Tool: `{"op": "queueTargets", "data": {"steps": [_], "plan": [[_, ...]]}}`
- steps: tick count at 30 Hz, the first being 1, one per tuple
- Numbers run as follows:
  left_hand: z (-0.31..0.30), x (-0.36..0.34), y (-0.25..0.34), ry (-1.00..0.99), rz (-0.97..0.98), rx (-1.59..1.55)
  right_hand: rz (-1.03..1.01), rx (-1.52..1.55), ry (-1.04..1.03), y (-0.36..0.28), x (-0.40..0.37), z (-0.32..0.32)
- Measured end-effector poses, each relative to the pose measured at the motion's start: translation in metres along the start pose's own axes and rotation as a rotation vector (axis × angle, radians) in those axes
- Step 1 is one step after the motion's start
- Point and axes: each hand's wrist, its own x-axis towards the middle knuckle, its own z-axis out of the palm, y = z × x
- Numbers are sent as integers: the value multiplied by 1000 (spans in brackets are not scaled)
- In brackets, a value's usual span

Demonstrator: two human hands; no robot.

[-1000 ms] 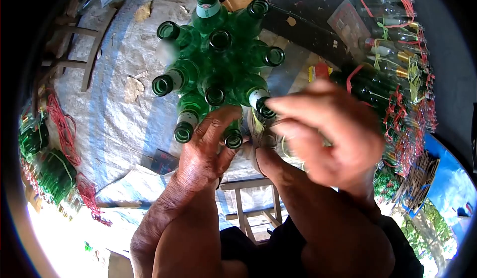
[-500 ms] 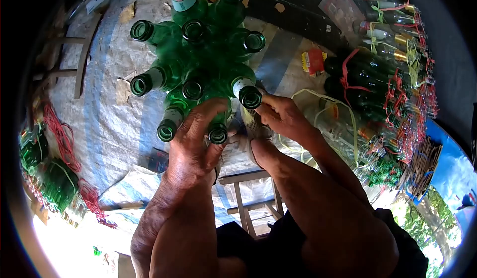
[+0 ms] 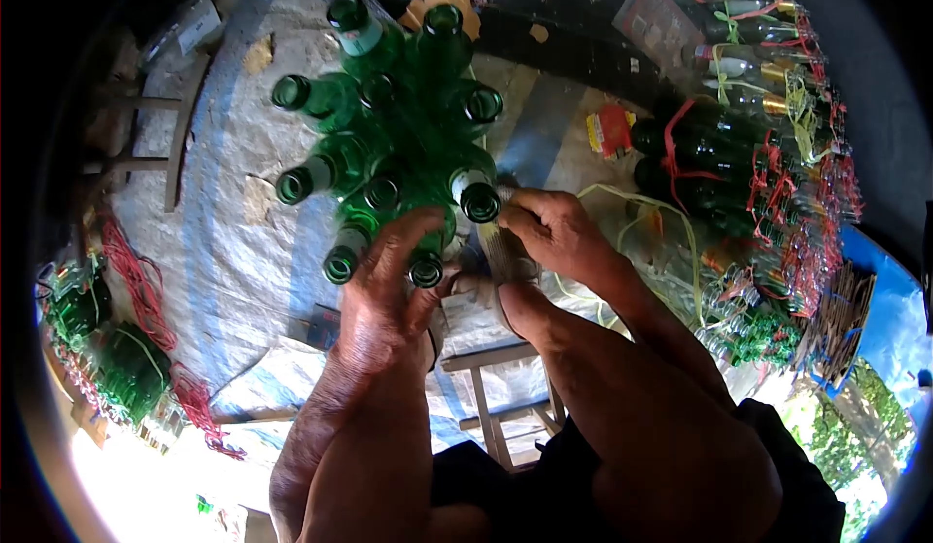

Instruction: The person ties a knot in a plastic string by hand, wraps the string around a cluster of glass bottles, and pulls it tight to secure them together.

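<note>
A cluster of several green glass bottles [image 3: 394, 140] stands upright, packed together, with open necks up; a few have pale neck labels. My left hand [image 3: 381, 295] grips the nearest bottle [image 3: 426, 269], thumb on one side and fingers over its shoulder. Just left of those fingers is another bottle neck [image 3: 340, 263]. On the right, my right hand [image 3: 552, 227] is closed, its fingertips low beside a labelled bottle [image 3: 478, 201]. What those fingertips pinch, if anything, is hidden. The bottle bases cannot be seen.
A pale blue-striped sheet [image 3: 253, 281] covers the ground. Bundled bottles [image 3: 709, 154] tied with red string lie at right, by yellowish strapping [image 3: 695, 242]. More green bundles [image 3: 126, 373] and red string [image 3: 141, 290] are at left. Between my legs is a wooden frame [image 3: 486, 358].
The view has shifted slightly, so the surroundings sit a little lower in it. The far bottle necks look closer to me. Both hands keep nearly the same place and grip.
</note>
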Motion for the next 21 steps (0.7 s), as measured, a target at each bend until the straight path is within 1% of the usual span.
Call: {"op": "queueTargets", "data": {"steps": [4, 5, 7, 8, 10, 11, 14, 15, 18, 19, 21], "plan": [[-5, 1, 8, 5, 33, 40, -73, -107, 48, -4, 1, 2], [-7, -2, 9, -23, -36, 2, -99, -132, 45, -3, 0, 1], [-10, -4, 9, -51, -4, 34, -134, -143, 81, -6, 0, 2], [-13, -7, 7, -77, 3, 60, -63, -168, 27, -4, -2, 0], [-17, -17, 9, -116, -40, 3, -67, -247, 12, -6, -3, -1], [-19, -23, 10, -137, -63, -28, -89, -236, 26, -5, -5, -1], [-28, -40, 4, -182, 29, 81, -138, -220, 51, -5, -8, -1], [-33, -45, 12, -167, 11, 70, -143, -224, 53, -6, -10, -3], [-43, -65, -1, -187, -17, 87, -115, -240, 57, -8, -18, -5], [-50, -70, 12, -151, -94, 38, -120, -226, 62, -10, -21, -6], [-58, -91, 9, -65, -278, -11, -119, -239, 71, -15, -24, -7]]}}
